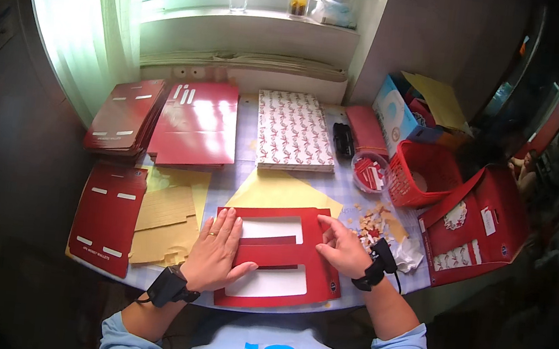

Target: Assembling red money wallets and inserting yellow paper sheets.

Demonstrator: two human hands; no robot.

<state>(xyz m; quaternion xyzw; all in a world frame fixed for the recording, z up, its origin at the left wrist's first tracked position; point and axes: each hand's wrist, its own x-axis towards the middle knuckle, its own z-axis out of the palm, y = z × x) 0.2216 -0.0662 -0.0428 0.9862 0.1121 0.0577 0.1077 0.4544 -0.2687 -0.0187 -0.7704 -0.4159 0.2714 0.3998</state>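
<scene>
A flat red cardboard sleeve (271, 255) with two large rectangular windows, white showing through them, lies in front of me at the table's near edge. My left hand (220, 253) rests flat on its left part, fingers stretched and pressed down, a ring on one finger. At the sleeve's right side, my right hand (343, 248) touches the surface with a bent index finger and thumb held apart. Its other fingers are partly hidden under the hand. Beneath the sleeve's far edge a yellow sheet (284, 192) sticks out.
Red card stacks (125, 117) and a printed stack (294, 132) stand behind. Brown card pieces (165, 220) lie left. At right are a round tub (370, 172), a red basket (429, 173), paper scraps (376, 225), crumpled white plastic (409, 254) and an open red box (478, 226).
</scene>
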